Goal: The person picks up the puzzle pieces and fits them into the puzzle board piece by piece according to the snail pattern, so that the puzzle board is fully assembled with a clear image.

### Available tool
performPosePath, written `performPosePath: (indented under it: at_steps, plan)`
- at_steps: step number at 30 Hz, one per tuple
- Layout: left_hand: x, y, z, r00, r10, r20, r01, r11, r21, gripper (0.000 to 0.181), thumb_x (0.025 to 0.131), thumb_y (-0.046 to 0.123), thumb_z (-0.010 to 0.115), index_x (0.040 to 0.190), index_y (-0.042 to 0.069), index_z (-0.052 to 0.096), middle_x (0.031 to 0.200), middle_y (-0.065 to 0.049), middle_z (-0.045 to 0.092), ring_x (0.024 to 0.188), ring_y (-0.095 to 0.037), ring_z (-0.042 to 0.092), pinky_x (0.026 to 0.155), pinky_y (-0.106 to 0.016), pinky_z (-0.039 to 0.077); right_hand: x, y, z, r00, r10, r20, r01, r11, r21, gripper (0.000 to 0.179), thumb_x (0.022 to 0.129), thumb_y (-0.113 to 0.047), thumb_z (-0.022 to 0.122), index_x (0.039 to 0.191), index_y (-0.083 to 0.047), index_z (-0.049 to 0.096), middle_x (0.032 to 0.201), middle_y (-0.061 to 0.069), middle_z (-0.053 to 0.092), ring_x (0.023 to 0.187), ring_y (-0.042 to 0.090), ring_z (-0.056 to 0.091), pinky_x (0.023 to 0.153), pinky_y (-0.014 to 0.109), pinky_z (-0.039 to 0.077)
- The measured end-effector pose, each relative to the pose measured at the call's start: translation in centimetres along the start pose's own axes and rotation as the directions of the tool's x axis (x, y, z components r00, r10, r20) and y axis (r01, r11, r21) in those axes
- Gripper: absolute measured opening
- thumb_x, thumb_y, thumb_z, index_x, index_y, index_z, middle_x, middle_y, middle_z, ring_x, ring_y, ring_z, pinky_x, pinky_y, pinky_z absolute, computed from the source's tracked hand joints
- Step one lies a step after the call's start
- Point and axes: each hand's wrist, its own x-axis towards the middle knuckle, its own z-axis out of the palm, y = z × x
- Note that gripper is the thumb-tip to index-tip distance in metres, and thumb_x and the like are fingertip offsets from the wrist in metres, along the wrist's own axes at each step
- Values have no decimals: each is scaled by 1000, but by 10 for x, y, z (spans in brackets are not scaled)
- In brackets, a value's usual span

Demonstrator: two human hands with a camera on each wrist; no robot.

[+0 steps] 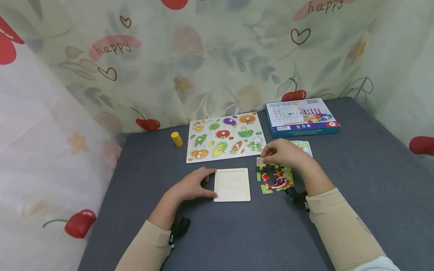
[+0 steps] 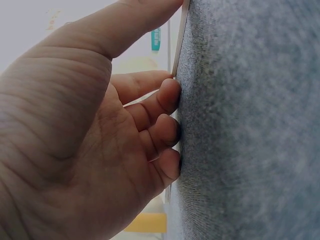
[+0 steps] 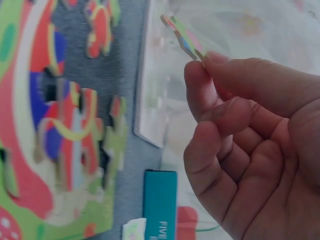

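My left hand [image 1: 193,185] rests at the left side of a square wooden puzzle tray [image 1: 232,184]. Its thumb and index fingertip touch the tray's edge, spread apart, while the other fingers bend loosely against the cloth in the left wrist view. My right hand [image 1: 283,152] pinches a small jigsaw piece [image 3: 184,39] between thumb and index finger, raised over the other pieces. Beneath it lies a partly joined jigsaw puzzle [image 1: 283,180], green, red and blue, with gaps in its middle and left. The tray's recess shows bare wood.
Behind the tray lies a vegetable peg board [image 1: 210,143], with a yellow cylinder [image 1: 176,139] at its left. A boxed bead set [image 1: 301,128] stands at the back right. A printed card [image 1: 306,145] lies partly behind my right wrist. Patterned curtains [image 1: 217,56] border the dark table [image 1: 237,237].
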Motion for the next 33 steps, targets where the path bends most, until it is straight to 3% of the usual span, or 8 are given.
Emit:
performPosePath:
  at_steps: [8, 16, 24, 29, 33]
  plan:
    - [1, -2, 3, 1000, -8, -9, 8, 1000, 5, 88, 78, 46, 90, 150, 13, 51, 100, -1, 50, 90, -17, 48, 78, -38, 38, -12, -17, -10, 995, -39, -91, 35, 999, -42, 17, 98, -20, 72, 108, -7, 76, 100, 5, 72, 90, 25, 59, 79, 39, 50]
    - [0, 0, 2, 1000, -17, -6, 17, 1000, 3, 93, 74, 46, 92, 151, 14, 51, 101, -2, 50, 92, -18, 49, 78, -38, 38, -23, -34, -13, 982, -109, -156, 105, 994, -31, 17, 102, -16, 66, 113, -7, 75, 103, 6, 71, 92, 25, 61, 84, 40, 52]
    - [1, 0, 4, 1000, -12, -11, 12, 1000, 5, 92, 74, 44, 93, 150, 13, 51, 101, -2, 49, 90, -18, 48, 78, -38, 38, -30, -44, -12, 963, -136, -231, 164, 980, 108, 21, 102, -15, 66, 118, -3, 72, 108, 12, 71, 88, 25, 70, 81, 37, 57]
    - [0, 1, 4, 1000, -25, -14, 25, 1000, 8, 92, 75, 44, 93, 151, 14, 51, 101, -2, 50, 91, -18, 48, 78, -38, 38, -32, -49, -11, 946, -174, -272, 231, 954, 191, 26, 101, -19, 68, 120, -1, 72, 109, 12, 73, 88, 22, 71, 78, 26, 55]
    - [-1, 4, 3, 999, -44, -14, 44, 999, 5, 92, 75, 45, 93, 151, 15, 51, 102, -1, 51, 91, -18, 49, 77, -38, 39, -34, -55, -10, 941, -206, -268, 276, 927, 254, 26, 101, -17, 69, 120, 0, 72, 111, 13, 73, 92, 24, 71, 79, 25, 56]
